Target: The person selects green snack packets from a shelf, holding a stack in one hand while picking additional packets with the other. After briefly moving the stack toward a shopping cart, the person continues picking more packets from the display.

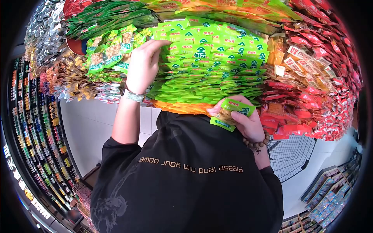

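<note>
A small green snack packet with a clear window is held in front of my black top by my right hand. The thumb lies across its front and a fingertip shows at its left edge. My left hand reaches over the left edge of the stacked green packets. Its fingers are bent and apart, the index fingertip at the upper packets; no held thing shows in it. Beside that hand lie green packets with nut-like pieces. A watch is on my left wrist, a bead bracelet on my right.
Dark green packets and yellow packets lie at the back. Red packets fill the right side, with orange-brown ones behind. A black wire basket is at lower right. Tall stocked shelves line the left.
</note>
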Available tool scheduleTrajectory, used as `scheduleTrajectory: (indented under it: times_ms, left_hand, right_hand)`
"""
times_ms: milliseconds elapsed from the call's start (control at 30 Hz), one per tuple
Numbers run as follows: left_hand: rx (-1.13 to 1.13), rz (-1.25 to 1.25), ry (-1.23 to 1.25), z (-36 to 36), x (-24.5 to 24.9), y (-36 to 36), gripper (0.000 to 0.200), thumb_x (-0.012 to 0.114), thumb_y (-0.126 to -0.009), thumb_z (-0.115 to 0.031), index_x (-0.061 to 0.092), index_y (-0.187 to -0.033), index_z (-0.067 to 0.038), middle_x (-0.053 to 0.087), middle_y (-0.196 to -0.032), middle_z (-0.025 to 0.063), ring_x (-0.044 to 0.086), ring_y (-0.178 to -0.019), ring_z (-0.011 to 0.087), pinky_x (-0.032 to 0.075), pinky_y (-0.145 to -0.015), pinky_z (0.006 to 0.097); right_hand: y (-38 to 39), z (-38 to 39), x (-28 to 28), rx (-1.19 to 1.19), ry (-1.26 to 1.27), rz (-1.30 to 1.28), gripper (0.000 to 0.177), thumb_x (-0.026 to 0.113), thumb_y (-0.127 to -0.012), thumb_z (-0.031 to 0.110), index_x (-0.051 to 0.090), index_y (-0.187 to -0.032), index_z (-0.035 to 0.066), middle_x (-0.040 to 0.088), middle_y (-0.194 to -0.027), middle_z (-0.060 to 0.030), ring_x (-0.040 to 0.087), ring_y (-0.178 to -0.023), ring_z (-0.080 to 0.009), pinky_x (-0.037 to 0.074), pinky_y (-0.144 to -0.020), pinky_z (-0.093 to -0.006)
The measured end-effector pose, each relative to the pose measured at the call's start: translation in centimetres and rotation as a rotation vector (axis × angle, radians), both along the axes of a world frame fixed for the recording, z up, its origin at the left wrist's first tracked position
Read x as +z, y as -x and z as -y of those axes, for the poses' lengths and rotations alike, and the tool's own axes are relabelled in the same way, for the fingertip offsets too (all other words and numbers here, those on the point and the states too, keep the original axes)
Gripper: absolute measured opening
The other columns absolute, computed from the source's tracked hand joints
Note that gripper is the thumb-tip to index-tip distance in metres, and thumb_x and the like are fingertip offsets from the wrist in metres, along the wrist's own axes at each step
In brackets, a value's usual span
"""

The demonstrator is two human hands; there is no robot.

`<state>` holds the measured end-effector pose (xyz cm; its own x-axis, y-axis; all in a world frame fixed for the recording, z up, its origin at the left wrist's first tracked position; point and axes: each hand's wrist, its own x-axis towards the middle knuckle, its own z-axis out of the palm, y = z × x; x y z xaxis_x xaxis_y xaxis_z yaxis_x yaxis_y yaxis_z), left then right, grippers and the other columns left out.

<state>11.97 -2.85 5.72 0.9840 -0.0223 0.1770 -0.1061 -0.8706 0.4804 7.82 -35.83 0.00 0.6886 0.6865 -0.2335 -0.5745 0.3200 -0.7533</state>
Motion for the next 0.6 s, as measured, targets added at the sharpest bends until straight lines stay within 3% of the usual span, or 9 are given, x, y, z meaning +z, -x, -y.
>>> scheduleTrajectory:
  times_ms: [100,367,600]
  left_hand:
    - [-0.033,0.047,0.025,-0.2,-0.8,-0.1,0.03,0.058,-0.089,0.008,0.071,-0.112,-0.005,0.073,-0.103,0.0136,0.072,-0.09,0.0264,0.053,-0.076,0.0313]
    - [-0.045,0.179,0.177,1.0,-0.5,0.0,0.025,0.059,-0.088,0.008,0.072,-0.106,-0.003,0.074,-0.092,0.0109,0.072,-0.087,0.0265,0.054,-0.079,0.0326]
    - [-0.172,0.223,0.078,1.4,-0.4,-1.6,0.025,0.066,-0.083,0.006,0.071,-0.106,-0.004,0.074,-0.093,0.0101,0.072,-0.087,0.0271,0.056,-0.078,0.0353]
  right_hand:
    - [-0.1,-0.1,0.0,0.014,0.029,0.075,0.034,0.058,-0.097,0.013,0.048,-0.126,-0.002,0.063,-0.121,-0.0247,0.062,-0.119,-0.0416,0.047,-0.105,-0.0533]
    - [-0.2,-0.4,0.2,-0.004,-0.021,0.026,0.034,0.058,-0.098,0.014,0.047,-0.125,-0.002,0.062,-0.121,-0.0261,0.062,-0.119,-0.0423,0.048,-0.103,-0.0551]
    - [-0.3,-1.0,1.1,-0.015,-0.104,-0.026,0.033,0.057,-0.098,0.015,0.046,-0.125,-0.001,0.062,-0.12,-0.0268,0.062,-0.118,-0.0426,0.049,-0.102,-0.0548]
